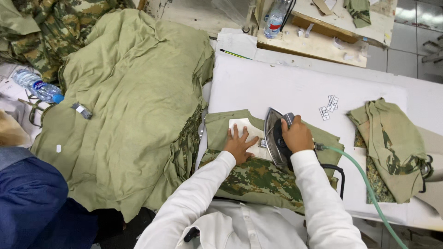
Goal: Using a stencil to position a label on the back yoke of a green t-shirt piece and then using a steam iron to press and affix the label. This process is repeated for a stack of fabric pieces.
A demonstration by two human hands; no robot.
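Note:
My right hand [296, 135] grips the handle of a steam iron [276, 136], tilted on its edge over an olive and camouflage fabric piece [258, 177] on the white ironing table [277, 87]. My left hand [239, 145] lies flat, fingers spread, on the fabric beside a white patch [243, 127], just left of the iron's soleplate. A green hose [364, 180] and a black cord [339, 173] run from the iron toward the right front.
A big heap of olive and camouflage cloth [134, 101] covers the left. A folded stack of pieces [392, 147] lies at right, small white labels [328, 107] near it. Water bottles stand at far left [37, 86] and at back [275, 18]. A person in blue [32, 198] sits at lower left.

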